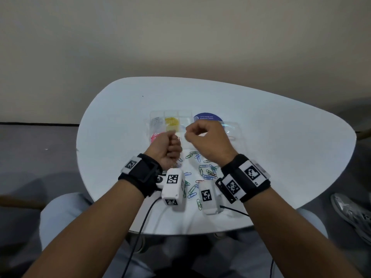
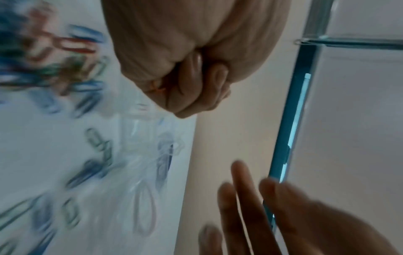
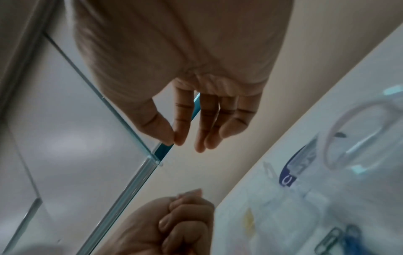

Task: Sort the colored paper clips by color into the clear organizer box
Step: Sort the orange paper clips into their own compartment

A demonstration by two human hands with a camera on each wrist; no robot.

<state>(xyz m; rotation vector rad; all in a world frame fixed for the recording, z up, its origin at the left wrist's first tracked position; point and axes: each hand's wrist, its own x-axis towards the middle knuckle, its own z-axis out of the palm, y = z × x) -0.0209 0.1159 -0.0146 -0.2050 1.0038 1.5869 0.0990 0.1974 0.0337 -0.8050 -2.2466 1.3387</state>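
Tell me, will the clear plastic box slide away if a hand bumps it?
Probably: the clear plastic organizer box looks thin and light, lying flat on the smooth white table. Few yellow paper clips weigh it down. Tipping seems unlikely.

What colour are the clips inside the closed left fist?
Orange, glimpsed between the curled fingers of the left hand; left wrist view.

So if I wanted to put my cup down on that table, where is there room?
Bare patches: the white table's left side, beside the clear organizer box, and its far right end. Crowded: the near middle, strewn with loose colored paper clips.
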